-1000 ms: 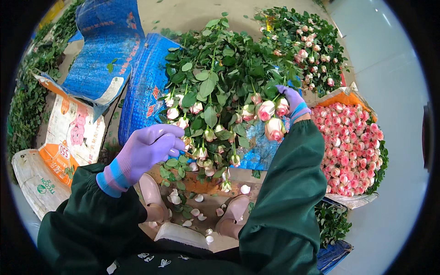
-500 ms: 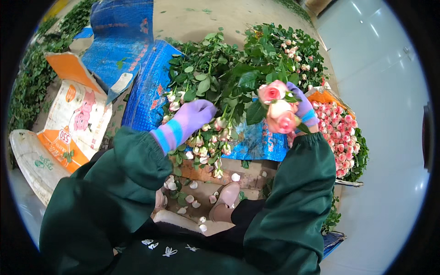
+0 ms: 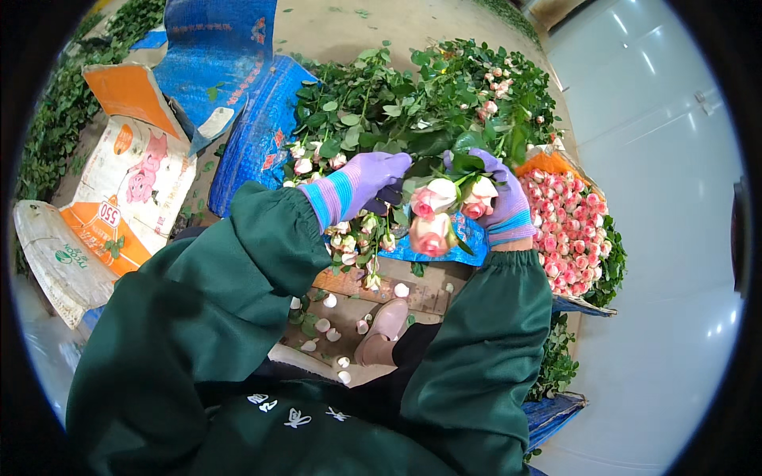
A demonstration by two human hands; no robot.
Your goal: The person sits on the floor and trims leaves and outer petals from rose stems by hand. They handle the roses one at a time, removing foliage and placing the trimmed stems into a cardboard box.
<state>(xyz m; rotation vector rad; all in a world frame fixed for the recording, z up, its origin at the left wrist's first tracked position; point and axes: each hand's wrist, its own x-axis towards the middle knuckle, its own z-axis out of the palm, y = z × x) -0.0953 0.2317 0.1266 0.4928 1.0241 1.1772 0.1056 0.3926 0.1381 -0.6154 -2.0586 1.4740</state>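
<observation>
Since both hands are close together over the loose rose pile (image 3: 357,123), we read this as two-handed work, with the right carrying the load. Our right hand (image 3: 502,192) is curled round stems just behind the blooms, pinching a small bunch of pink-and-white roses (image 3: 431,236); three heads show, facing us, in front of the blue sheet (image 3: 474,236). Our left hand (image 3: 371,181) is just beside the bunch, fingers drawn in near the leaves; tips unclear, so we can't tell if they press on anything. To do this well, we'd grip by stem only and let no finger bear on the heads, as outer petals look easy to bruise or shed; pale loose petals (image 3: 323,325) lie on the floor below. We'd work the left on leaf and stem, behind the heads, not across them. Squeeze: enough to stop stems rolling, no more; thorns, if any, could bite through the gloves. If heads sit uneven, slide stems, don't tug blooms. Clearance matters too: small blooms in the pile lie right by the left hand, so we'd lift clear before turning, and swing wide of the packed rose block (image 3: 567,230) just right of the right wrist, else heads could knock.
</observation>
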